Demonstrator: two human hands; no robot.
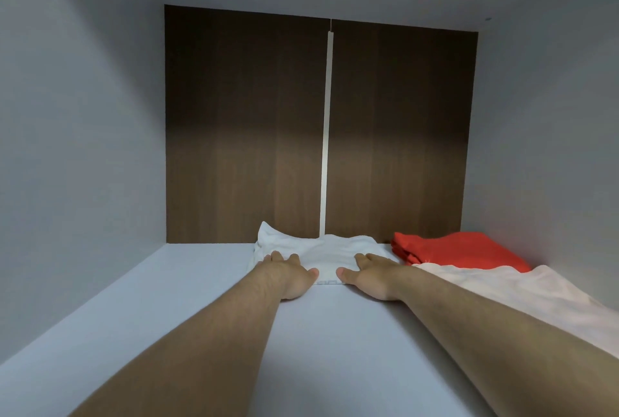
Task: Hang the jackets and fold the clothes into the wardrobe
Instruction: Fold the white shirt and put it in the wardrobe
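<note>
I reach both arms deep into the wardrobe compartment, and both grips are open, fingers straight, palms down. My left grip [288, 274] lies flat on the near left part of the folded white garment [330, 249], its fingers [278, 257] spread over the cloth and its thumb pointing in toward the middle. My right grip [371, 274] lies the same way on the near right part, its thumb pointing in toward the other, with a small gap of cloth between the two thumb tips. The heels of both grips sit on the white shelf [201, 299] just in front of the garment's near edge. Neither grip curls round or pinches anything; they only press on the cloth.

The folded white garment sits at the back of the shelf, about in the middle, up against the dark wood back panel [241, 131]. Its far left corner stands up a little against that panel. A narrow white strip [325, 131] runs top to bottom down the middle of the panel and meets the shelf right behind the garment.

Just beside the white garment, on its right, lies a folded red garment [459, 249], also at the back of the shelf. In front of the red one, along the right side of the shelf, lies a pale cloth [536, 292], touching the red garment's near edge and running beside my right forearm. I cannot tell whether the forearm rests on it. Pale grey side walls [83, 115] close the compartment left and right.
</note>
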